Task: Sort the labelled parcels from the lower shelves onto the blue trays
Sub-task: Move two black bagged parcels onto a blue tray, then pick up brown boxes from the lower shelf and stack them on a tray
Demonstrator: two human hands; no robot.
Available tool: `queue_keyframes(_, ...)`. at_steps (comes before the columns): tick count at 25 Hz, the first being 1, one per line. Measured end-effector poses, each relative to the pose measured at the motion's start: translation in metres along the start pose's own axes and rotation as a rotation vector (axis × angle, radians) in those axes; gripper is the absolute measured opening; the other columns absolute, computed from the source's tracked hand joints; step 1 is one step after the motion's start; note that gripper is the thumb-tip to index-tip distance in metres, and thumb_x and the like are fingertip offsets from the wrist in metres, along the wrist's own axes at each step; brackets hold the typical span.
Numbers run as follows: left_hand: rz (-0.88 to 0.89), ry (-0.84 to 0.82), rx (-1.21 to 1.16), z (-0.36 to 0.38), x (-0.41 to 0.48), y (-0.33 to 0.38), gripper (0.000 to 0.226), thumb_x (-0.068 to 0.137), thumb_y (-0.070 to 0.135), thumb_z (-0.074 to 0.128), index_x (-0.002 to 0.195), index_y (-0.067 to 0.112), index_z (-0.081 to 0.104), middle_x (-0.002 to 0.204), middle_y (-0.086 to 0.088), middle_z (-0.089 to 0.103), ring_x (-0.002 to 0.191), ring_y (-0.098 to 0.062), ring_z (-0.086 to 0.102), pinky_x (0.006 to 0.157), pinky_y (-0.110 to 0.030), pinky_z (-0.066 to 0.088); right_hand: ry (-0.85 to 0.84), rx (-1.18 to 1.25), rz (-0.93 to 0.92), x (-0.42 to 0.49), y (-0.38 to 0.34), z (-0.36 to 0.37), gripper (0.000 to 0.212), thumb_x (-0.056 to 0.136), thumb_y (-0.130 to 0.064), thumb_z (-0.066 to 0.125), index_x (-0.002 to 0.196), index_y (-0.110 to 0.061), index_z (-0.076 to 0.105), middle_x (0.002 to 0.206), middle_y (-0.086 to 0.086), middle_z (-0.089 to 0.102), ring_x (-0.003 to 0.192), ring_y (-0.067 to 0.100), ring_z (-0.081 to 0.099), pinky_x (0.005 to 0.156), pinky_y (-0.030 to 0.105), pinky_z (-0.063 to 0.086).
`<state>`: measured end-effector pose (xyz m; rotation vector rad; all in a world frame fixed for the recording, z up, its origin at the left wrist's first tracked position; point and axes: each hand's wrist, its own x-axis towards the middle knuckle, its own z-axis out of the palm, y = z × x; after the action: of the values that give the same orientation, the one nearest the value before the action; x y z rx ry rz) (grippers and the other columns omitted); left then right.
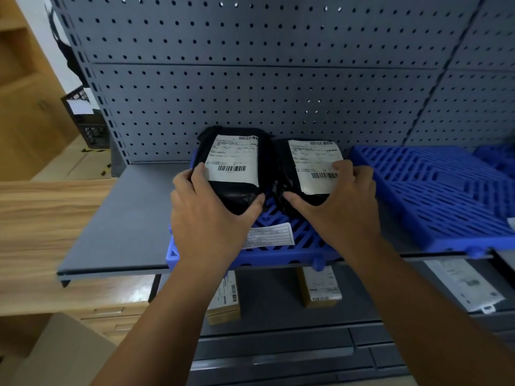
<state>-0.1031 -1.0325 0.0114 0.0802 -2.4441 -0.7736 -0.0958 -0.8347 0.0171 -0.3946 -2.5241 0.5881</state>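
Head view. Two black parcels side by side on left blue tray (pixel 289 246), labels up, near edges almost touching. Left hand (pixel 206 215) clasped on left parcel (pixel 237 168): fingers along its outer left edge, thumb pressed to its near right corner. Right hand (pixel 340 207) clasped on right parcel (pixel 309 171): fingertips over right edge of its white label, thumb at near left corner. Both parcels ahead of palms, toward pegboard back wall (pixel 250 79). Loose paper slip (pixel 269 235) flat on tray between wrists. Second blue tray (pixel 434 196) to right on same grey shelf (pixel 117 227), well apart from hands. On lower shelf: two brown boxes (pixel 320 288) with labels, one white packet (pixel 465 282) at right.
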Motion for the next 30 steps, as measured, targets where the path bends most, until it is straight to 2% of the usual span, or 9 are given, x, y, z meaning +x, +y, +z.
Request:
queue_keyframes(6, -0.009, -0.005, -0.022, 0.0, -0.004, -0.003, 0.115, 0.067, 0.081, 0.069, 0.148, 0.006, 0.038, 0.142, -0.013, 0.044, 0.122, -0.033, 0.05, 0.101, -0.045, 0.045, 0.004, -0.036, 0.04, -0.008, -0.006, 0.0, 0.103, 0.062, -0.086, 0.068, 0.135, -0.02, 0.037, 0.132, 0.008, 0.038, 0.123, 0.031, 0.042, 0.101, 0.054, 0.046)
queue_keyframes(9, -0.016, -0.039, -0.03, -0.009, -0.006, -0.001, 0.119, 0.069, 0.087, 0.061, 0.152, 0.006, 0.033, 0.152, -0.017, 0.035, 0.136, -0.036, 0.041, 0.112, -0.047, 0.037, -0.024, -0.103, 0.057, -0.011, -0.009, -0.005, 0.111, 0.062, -0.092, 0.059, 0.144, -0.021, 0.033, 0.146, 0.01, 0.035, 0.135, 0.034, 0.037, 0.108, 0.059, 0.034)
queue_keyframes(11, -0.001, -0.016, -0.086, -0.021, -0.013, 0.001, 0.111, 0.078, 0.085, 0.053, 0.155, 0.008, 0.029, 0.16, -0.018, 0.024, 0.148, -0.034, 0.027, 0.119, -0.051, 0.028, -0.046, -0.057, 0.051, -0.019, -0.006, -0.013, 0.119, 0.061, -0.096, 0.054, 0.151, -0.023, 0.027, 0.156, 0.008, 0.029, 0.143, 0.033, 0.03, 0.113, 0.061, 0.026)
queue_keyframes(13, 0.034, 0.022, -0.156, -0.034, -0.027, 0.004, 0.095, 0.088, 0.077, 0.049, 0.155, 0.012, 0.032, 0.161, -0.014, 0.023, 0.15, -0.032, 0.023, 0.12, -0.052, 0.026, -0.024, 0.038, 0.012, -0.029, 0.0, -0.022, 0.115, 0.064, -0.094, 0.055, 0.151, -0.024, 0.028, 0.157, 0.005, 0.03, 0.144, 0.03, 0.03, 0.116, 0.06, 0.025)
queue_keyframes(15, 0.063, 0.06, -0.207, -0.044, -0.047, 0.008, 0.079, 0.093, 0.069, 0.049, 0.15, 0.015, 0.038, 0.155, -0.008, 0.032, 0.145, -0.026, 0.031, 0.117, -0.045, 0.03, 0.027, 0.131, -0.028, -0.039, 0.009, -0.03, 0.106, 0.068, -0.089, 0.059, 0.147, -0.024, 0.033, 0.152, 0.003, 0.036, 0.142, 0.027, 0.033, 0.116, 0.058, 0.027)
queue_keyframes(18, 0.139, 0.114, -0.237, -0.053, -0.081, 0.022, 0.059, 0.095, 0.057, 0.055, 0.138, 0.018, 0.049, 0.133, 0.002, 0.043, 0.125, -0.016, 0.045, 0.105, -0.032, 0.037, 0.102, 0.195, -0.079, -0.054, 0.026, -0.039, 0.093, 0.075, -0.08, 0.064, 0.142, -0.021, 0.04, 0.145, 0.005, 0.042, 0.137, 0.026, 0.037, 0.114, 0.053, 0.028)
queue_keyframes(22, 0.221, 0.088, -0.257, -0.051, -0.123, 0.041, 0.037, 0.092, 0.046, 0.06, 0.118, 0.02, 0.059, 0.113, 0.008, 0.051, 0.105, -0.013, 0.053, 0.09, -0.034, 0.045, 0.177, 0.273, -0.123, -0.076, 0.05, -0.048, 0.071, 0.08, -0.065, 0.071, 0.128, -0.017, 0.05, 0.125, 0.004, 0.051, 0.121, 0.026, 0.047, 0.104, 0.044, 0.033)
queue_keyframes(26, 0.265, 0.026, -0.219, -0.036, -0.163, 0.042, 0.028, 0.089, 0.039, 0.064, 0.108, 0.018, 0.063, 0.102, 0.008, 0.055, 0.095, -0.015, 0.058, 0.08, -0.037, 0.048, 0.289, 0.394, -0.24, -0.109, 0.078, -0.049, 0.036, 0.084, -0.043, 0.075, 0.097, -0.018, 0.054, 0.095, -0.004, 0.05, 0.09, 0.017, 0.05, 0.085, 0.037, 0.039)
queue_keyframes(30, 0.222, -0.079, -0.11, -0.018, -0.196, 0.018, 0.032, 0.087, 0.044, 0.064, 0.11, 0.021, 0.062, 0.102, 0.008, 0.056, 0.092, -0.012, 0.053, 0.077, -0.035, 0.048, 0.227, 0.412, -0.293, -0.154, 0.105, -0.031, 0.028, 0.084, -0.039, 0.072, 0.091, -0.019, 0.054, 0.089, -0.007, 0.05, 0.083, 0.014, 0.048, 0.082, 0.032, 0.037)
